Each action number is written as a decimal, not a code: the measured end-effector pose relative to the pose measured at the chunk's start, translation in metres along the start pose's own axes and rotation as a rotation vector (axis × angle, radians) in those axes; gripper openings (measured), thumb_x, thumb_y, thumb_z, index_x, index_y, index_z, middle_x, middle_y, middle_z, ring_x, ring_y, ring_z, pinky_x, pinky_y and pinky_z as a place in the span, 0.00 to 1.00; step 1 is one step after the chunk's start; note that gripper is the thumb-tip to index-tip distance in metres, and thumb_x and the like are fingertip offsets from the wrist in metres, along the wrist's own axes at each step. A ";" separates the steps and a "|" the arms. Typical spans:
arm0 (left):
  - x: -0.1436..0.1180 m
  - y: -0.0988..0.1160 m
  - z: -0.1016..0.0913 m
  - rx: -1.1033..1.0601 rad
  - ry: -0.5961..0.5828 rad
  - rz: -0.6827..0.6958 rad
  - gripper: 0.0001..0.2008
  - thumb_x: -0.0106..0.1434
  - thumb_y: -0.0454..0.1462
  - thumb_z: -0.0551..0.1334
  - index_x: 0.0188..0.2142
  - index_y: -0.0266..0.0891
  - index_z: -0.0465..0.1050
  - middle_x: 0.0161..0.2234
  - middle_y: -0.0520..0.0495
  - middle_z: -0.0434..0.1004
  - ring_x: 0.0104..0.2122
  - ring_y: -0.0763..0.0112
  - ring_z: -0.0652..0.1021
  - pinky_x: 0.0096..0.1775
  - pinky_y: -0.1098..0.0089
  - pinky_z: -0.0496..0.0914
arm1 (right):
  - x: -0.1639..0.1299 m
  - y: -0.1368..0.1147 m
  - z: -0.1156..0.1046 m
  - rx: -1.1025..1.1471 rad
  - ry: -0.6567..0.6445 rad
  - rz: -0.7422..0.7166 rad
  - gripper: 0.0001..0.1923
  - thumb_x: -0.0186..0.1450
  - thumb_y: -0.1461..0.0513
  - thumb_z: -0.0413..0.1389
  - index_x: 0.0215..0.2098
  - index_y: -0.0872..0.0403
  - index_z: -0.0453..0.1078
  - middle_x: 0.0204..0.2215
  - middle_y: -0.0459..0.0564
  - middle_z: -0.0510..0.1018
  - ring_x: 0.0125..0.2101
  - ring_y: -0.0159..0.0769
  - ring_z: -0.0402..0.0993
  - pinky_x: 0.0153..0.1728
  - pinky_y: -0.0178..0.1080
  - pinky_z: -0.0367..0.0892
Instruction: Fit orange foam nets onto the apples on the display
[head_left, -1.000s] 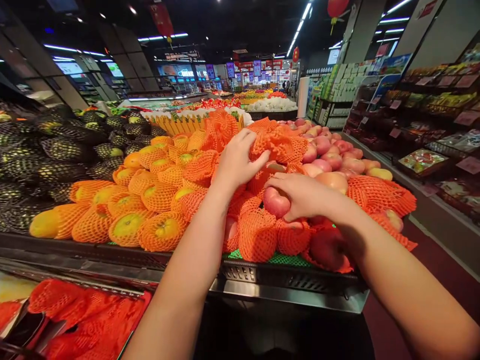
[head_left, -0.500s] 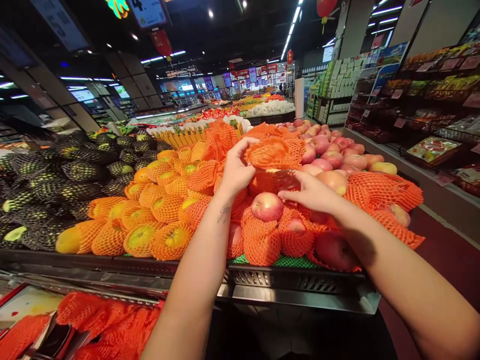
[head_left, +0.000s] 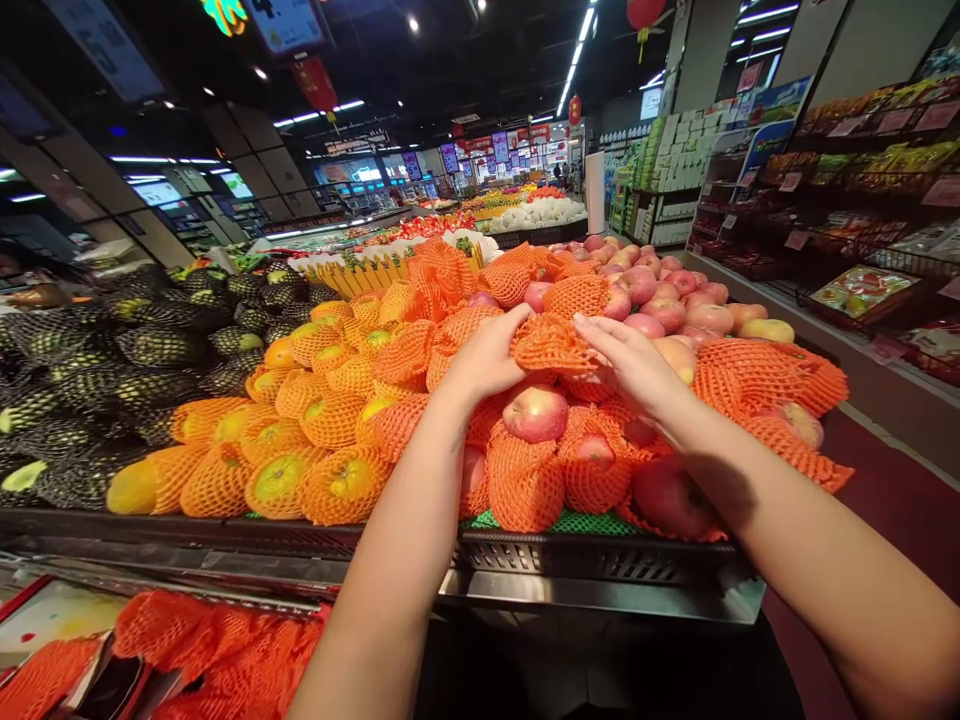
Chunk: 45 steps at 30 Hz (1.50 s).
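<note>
Head view: now holding an orange foam net (head_left: 553,345) between left hand (head_left: 491,358) and right hand (head_left: 634,362), in a loose grip from both sides, just behind a bare apple (head_left: 535,412) released within the last second, leaving both hands free for the net.

Both hands (head_left: 486,355) (head_left: 636,365) hold an orange net (head_left: 553,345) behind a red apple (head_left: 535,413).

Rough beside smooth
Matt, foam-like on the orange mesh sleeve (head_left: 553,345); glossy on the bare apple (head_left: 535,413); black plastic on the tray (head_left: 570,558); shiny metal along the ledge (head_left: 600,593).
</note>
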<state>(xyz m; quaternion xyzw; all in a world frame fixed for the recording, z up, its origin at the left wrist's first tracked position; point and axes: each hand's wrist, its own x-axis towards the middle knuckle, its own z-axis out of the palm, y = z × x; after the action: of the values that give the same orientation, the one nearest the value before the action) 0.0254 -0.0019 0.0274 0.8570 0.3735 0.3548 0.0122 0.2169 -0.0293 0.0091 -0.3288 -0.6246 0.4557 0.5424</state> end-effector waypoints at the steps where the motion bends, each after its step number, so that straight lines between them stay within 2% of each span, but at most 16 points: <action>1: 0.000 0.000 0.002 0.038 0.049 -0.027 0.07 0.58 0.33 0.65 0.37 0.41 0.69 0.33 0.49 0.77 0.33 0.65 0.78 0.39 0.65 0.72 | -0.001 -0.002 0.002 0.047 0.005 0.017 0.27 0.59 0.39 0.62 0.42 0.51 0.75 0.44 0.52 0.83 0.47 0.45 0.80 0.47 0.48 0.78; 4: 0.001 0.002 0.007 0.087 0.198 -0.093 0.10 0.59 0.33 0.65 0.40 0.42 0.69 0.35 0.48 0.78 0.36 0.63 0.79 0.42 0.63 0.73 | -0.003 -0.005 0.004 0.038 0.057 -0.058 0.29 0.50 0.46 0.72 0.44 0.49 0.73 0.48 0.49 0.81 0.51 0.45 0.78 0.53 0.49 0.76; 6: 0.001 0.002 0.008 0.071 0.236 -0.085 0.13 0.58 0.32 0.66 0.42 0.41 0.69 0.37 0.48 0.79 0.38 0.62 0.79 0.44 0.63 0.73 | -0.003 -0.004 0.002 -0.024 0.097 -0.142 0.28 0.47 0.52 0.75 0.42 0.50 0.73 0.46 0.47 0.81 0.50 0.44 0.78 0.56 0.49 0.74; 8: 0.002 0.000 0.007 0.037 0.262 -0.058 0.14 0.59 0.30 0.63 0.45 0.41 0.69 0.41 0.47 0.79 0.41 0.63 0.79 0.46 0.63 0.73 | -0.001 -0.001 -0.001 -0.042 0.130 -0.157 0.23 0.50 0.55 0.73 0.41 0.51 0.74 0.44 0.47 0.81 0.48 0.43 0.79 0.54 0.50 0.75; 10: 0.003 -0.003 0.004 0.000 0.345 -0.069 0.14 0.62 0.28 0.58 0.47 0.41 0.70 0.45 0.45 0.78 0.45 0.65 0.79 0.48 0.63 0.73 | 0.001 0.001 -0.005 -0.040 0.172 -0.154 0.20 0.54 0.57 0.70 0.43 0.51 0.74 0.44 0.47 0.82 0.46 0.44 0.80 0.49 0.50 0.78; 12: 0.005 -0.005 0.001 -0.062 0.463 -0.101 0.15 0.66 0.29 0.54 0.49 0.42 0.70 0.48 0.44 0.77 0.48 0.66 0.78 0.50 0.64 0.73 | 0.001 0.002 -0.007 -0.065 0.198 -0.165 0.20 0.56 0.58 0.68 0.47 0.50 0.75 0.48 0.47 0.82 0.47 0.45 0.79 0.44 0.50 0.80; 14: 0.006 -0.006 0.000 -0.174 0.491 -0.099 0.13 0.69 0.33 0.54 0.51 0.42 0.70 0.50 0.43 0.77 0.50 0.67 0.77 0.49 0.66 0.73 | 0.002 0.002 -0.008 -0.105 0.165 -0.183 0.22 0.59 0.59 0.66 0.52 0.48 0.75 0.52 0.46 0.81 0.49 0.45 0.78 0.43 0.48 0.80; 17: 0.007 -0.004 0.002 -0.380 0.298 -0.030 0.12 0.69 0.43 0.59 0.48 0.40 0.72 0.49 0.43 0.79 0.49 0.66 0.78 0.48 0.66 0.73 | 0.002 0.004 -0.007 -0.138 0.106 -0.234 0.23 0.60 0.59 0.65 0.54 0.47 0.75 0.54 0.46 0.80 0.51 0.43 0.78 0.47 0.46 0.79; 19: 0.007 -0.002 0.004 -0.464 0.165 -0.018 0.17 0.64 0.48 0.65 0.46 0.39 0.74 0.46 0.43 0.79 0.46 0.66 0.78 0.47 0.66 0.72 | 0.003 0.005 -0.007 -0.145 0.139 -0.276 0.19 0.60 0.59 0.66 0.50 0.48 0.76 0.50 0.47 0.82 0.50 0.42 0.79 0.51 0.46 0.76; 21: 0.006 -0.002 0.006 -0.507 0.102 -0.049 0.22 0.59 0.49 0.70 0.46 0.38 0.74 0.44 0.44 0.79 0.41 0.67 0.78 0.45 0.66 0.72 | 0.004 0.007 -0.008 -0.151 0.192 -0.276 0.15 0.59 0.58 0.68 0.43 0.49 0.77 0.45 0.47 0.84 0.47 0.41 0.80 0.52 0.46 0.75; 24: 0.005 -0.002 0.007 -0.533 0.045 -0.089 0.23 0.57 0.50 0.71 0.44 0.37 0.74 0.38 0.47 0.78 0.35 0.70 0.76 0.41 0.68 0.71 | 0.004 0.005 -0.010 -0.180 0.225 -0.245 0.10 0.60 0.55 0.67 0.37 0.50 0.76 0.40 0.47 0.84 0.43 0.41 0.80 0.49 0.45 0.75; 28: 0.005 -0.002 0.004 -0.568 0.019 -0.081 0.21 0.55 0.50 0.72 0.32 0.38 0.68 0.30 0.52 0.71 0.30 0.74 0.70 0.35 0.71 0.67 | 0.003 0.000 -0.011 -0.263 0.297 -0.269 0.09 0.62 0.54 0.64 0.34 0.50 0.78 0.37 0.47 0.84 0.41 0.40 0.80 0.47 0.45 0.74; 32: 0.007 0.000 -0.002 -0.716 0.073 -0.026 0.24 0.51 0.50 0.74 0.27 0.39 0.63 0.31 0.52 0.70 0.32 0.73 0.70 0.38 0.70 0.67 | 0.002 -0.001 -0.011 -0.269 0.337 -0.234 0.09 0.62 0.53 0.65 0.34 0.50 0.79 0.35 0.47 0.84 0.40 0.40 0.80 0.45 0.43 0.74; 35: 0.006 0.004 -0.008 -0.815 -0.017 0.008 0.22 0.51 0.50 0.73 0.25 0.39 0.65 0.33 0.50 0.73 0.35 0.71 0.73 0.42 0.68 0.69 | 0.000 -0.003 -0.008 -0.118 0.257 -0.154 0.12 0.61 0.51 0.64 0.31 0.50 0.76 0.32 0.46 0.83 0.39 0.41 0.80 0.43 0.43 0.75; 40: 0.002 0.012 -0.013 -0.894 -0.295 -0.038 0.17 0.51 0.45 0.73 0.33 0.37 0.73 0.34 0.49 0.78 0.37 0.68 0.77 0.45 0.65 0.71 | -0.004 -0.007 0.003 0.216 0.145 -0.105 0.14 0.61 0.47 0.64 0.38 0.46 0.73 0.44 0.46 0.83 0.52 0.44 0.78 0.50 0.47 0.76; 45: 0.000 0.004 -0.010 -0.846 -0.324 -0.021 0.14 0.53 0.40 0.71 0.37 0.37 0.76 0.38 0.48 0.80 0.41 0.66 0.78 0.48 0.65 0.71 | -0.007 -0.011 0.009 0.333 0.090 -0.063 0.18 0.61 0.46 0.64 0.43 0.45 0.73 0.53 0.46 0.81 0.60 0.46 0.72 0.58 0.51 0.72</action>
<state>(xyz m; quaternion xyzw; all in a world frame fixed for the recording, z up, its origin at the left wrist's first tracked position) 0.0218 -0.0073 0.0365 0.8173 0.1974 0.3375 0.4233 0.2107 -0.0414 0.0172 -0.2349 -0.5254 0.5205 0.6308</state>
